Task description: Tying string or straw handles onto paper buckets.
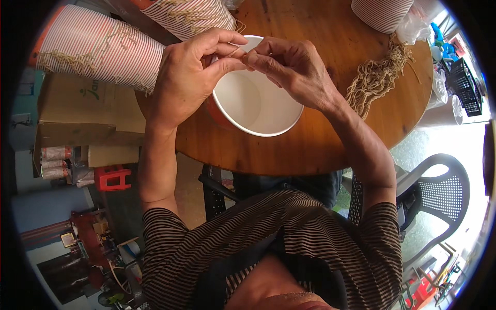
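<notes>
A white paper bucket (258,133) with an orange outside stands tilted on the round wooden table, its open mouth toward me. Over its far rim, my left hand (199,70) and my right hand (289,67) meet with thumbs and fingertips pinched together. A thin strand of tan twine (235,52) shows between the fingers; most of it is hidden by them. On the table, right of my right forearm, lies a loose bundle of wavy tan twine (380,77).
Long stacks of nested paper buckets (103,49) with twine strands on them lie at the left, by a cardboard box (77,103). Another bucket stack (382,13) stands at the far right. A grey chair (442,196) is at the right, a red stool (112,178) at the left.
</notes>
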A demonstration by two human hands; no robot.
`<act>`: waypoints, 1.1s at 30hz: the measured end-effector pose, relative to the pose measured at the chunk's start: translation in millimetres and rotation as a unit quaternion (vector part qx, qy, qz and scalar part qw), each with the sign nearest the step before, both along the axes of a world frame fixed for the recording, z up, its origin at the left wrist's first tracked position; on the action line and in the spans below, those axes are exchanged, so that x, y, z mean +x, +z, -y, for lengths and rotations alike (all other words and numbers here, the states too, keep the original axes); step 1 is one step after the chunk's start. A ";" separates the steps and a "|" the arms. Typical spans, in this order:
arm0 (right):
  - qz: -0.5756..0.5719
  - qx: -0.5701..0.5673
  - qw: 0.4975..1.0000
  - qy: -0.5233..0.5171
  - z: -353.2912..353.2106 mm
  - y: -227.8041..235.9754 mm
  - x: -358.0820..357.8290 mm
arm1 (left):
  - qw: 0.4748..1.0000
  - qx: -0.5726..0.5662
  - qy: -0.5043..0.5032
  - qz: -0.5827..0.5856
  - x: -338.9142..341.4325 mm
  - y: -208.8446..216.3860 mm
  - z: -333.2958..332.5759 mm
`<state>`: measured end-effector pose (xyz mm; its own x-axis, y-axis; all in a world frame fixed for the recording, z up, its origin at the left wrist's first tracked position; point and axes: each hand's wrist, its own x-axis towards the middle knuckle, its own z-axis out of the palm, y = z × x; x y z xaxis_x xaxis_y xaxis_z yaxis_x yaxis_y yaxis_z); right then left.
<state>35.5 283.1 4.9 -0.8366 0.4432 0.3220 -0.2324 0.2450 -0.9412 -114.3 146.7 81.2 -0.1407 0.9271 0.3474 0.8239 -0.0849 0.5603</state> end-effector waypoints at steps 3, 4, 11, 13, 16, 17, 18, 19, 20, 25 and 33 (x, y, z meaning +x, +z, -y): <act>-0.011 0.020 1.000 -0.005 -1.1 1.1 2.1 | 0.999 -0.021 0.004 0.024 -1.2 1.2 -0.8; -0.011 0.020 1.000 -0.006 -2.3 1.7 2.9 | 0.999 -0.021 0.004 0.024 -2.2 0.5 -1.5; -0.051 -0.120 0.990 0.051 -8.9 -0.7 -0.3 | 0.988 -0.009 -0.029 0.151 -10.2 -5.0 -2.1; -0.064 -0.112 0.992 0.011 -3.3 0.2 -3.5 | 0.981 -0.005 -0.040 0.191 -11.2 -6.0 -1.6; -0.045 -0.083 0.994 0.052 -2.7 5.4 1.4 | 0.983 -0.013 -0.049 0.177 -9.3 -6.9 -1.6; -0.044 -0.083 0.994 0.052 -2.5 4.4 1.3 | 0.981 -0.002 -0.055 0.189 -8.4 -7.5 -2.0; -0.049 -0.099 0.993 0.050 -3.3 2.9 0.7 | 0.978 0.010 -0.062 0.199 -7.8 -7.4 -3.0; -0.054 -0.115 0.991 0.048 -4.1 1.5 0.3 | 0.978 0.011 -0.062 0.199 -7.4 -7.7 -3.0; -0.054 -0.115 0.991 0.047 -5.8 0.4 0.2 | 0.977 0.012 -0.056 0.204 -6.8 -8.2 -2.6; -0.065 -0.147 0.985 0.056 -6.4 -2.9 -1.5 | 0.974 0.011 -0.041 0.223 -6.0 -9.7 -1.5; -0.045 -0.135 0.988 0.052 -4.4 -0.1 -1.9 | 0.962 0.022 -0.035 0.271 -5.5 -10.1 -2.4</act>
